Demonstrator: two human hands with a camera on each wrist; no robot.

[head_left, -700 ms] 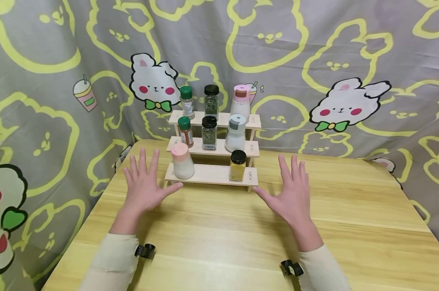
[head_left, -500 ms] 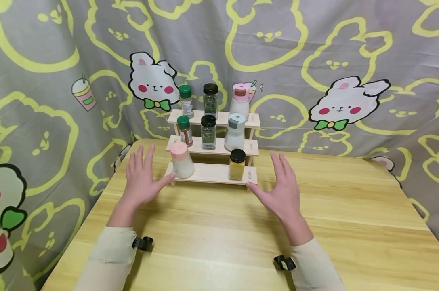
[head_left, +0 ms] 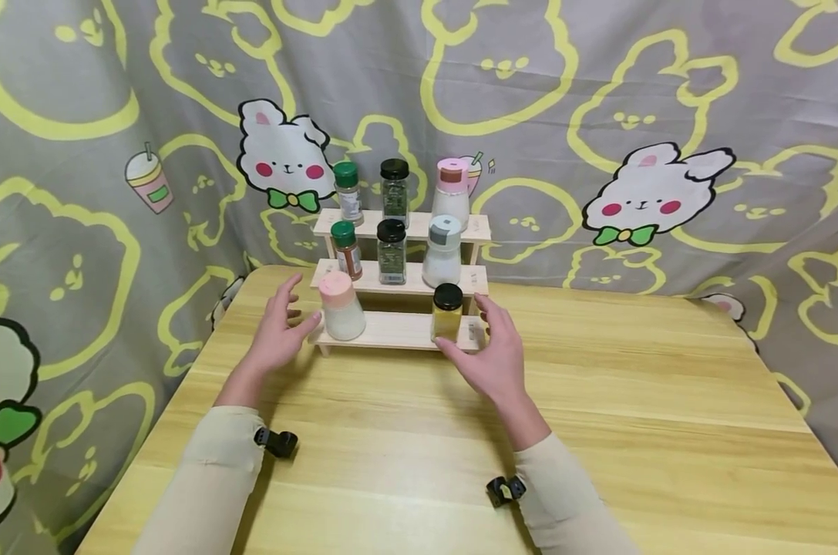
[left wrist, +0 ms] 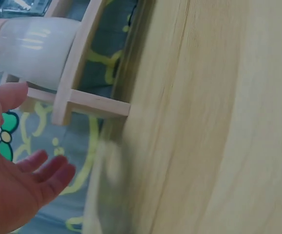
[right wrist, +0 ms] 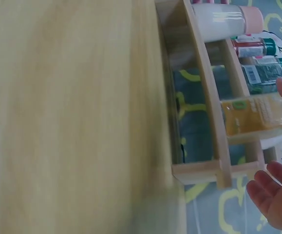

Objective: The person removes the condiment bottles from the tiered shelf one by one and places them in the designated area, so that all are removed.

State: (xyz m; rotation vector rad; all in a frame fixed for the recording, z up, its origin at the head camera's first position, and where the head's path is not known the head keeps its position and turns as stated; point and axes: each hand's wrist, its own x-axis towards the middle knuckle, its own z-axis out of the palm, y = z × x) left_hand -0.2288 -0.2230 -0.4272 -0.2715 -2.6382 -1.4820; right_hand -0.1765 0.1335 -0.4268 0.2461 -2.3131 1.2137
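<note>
A three-step wooden rack [head_left: 398, 331] holds several seasoning bottles. On its lowest step stand a pink-capped shaker [head_left: 344, 317] with white contents and a black-lidded jar [head_left: 446, 322] of yellow seasoning. My left hand [head_left: 274, 336] is beside the shaker with fingers loosely bent; the left wrist view shows a gap between its thumb [left wrist: 14, 95] and the shaker [left wrist: 36, 53]. Around the right side of the yellow jar, my right hand [head_left: 493, 359] has its thumb in front and fingers to the right. In the right wrist view the fingers [right wrist: 270, 187] stay apart from the jar [right wrist: 255, 117].
The middle step carries a green-capped bottle [head_left: 346, 251], a black-capped jar [head_left: 392, 253] and a grey-capped shaker [head_left: 442, 253]. Another green-capped bottle [head_left: 348, 193], black-capped jar [head_left: 395, 193] and pink-capped shaker [head_left: 452, 196] top the rack. Behind the wooden table [head_left: 391, 447] hangs a patterned curtain [head_left: 530, 154].
Both hands have come in toward the rack, and their spread fingers have bent. The right has moved left to the yellow jar, the left closer to the pink-capped shaker. Bottles stay in place.
</note>
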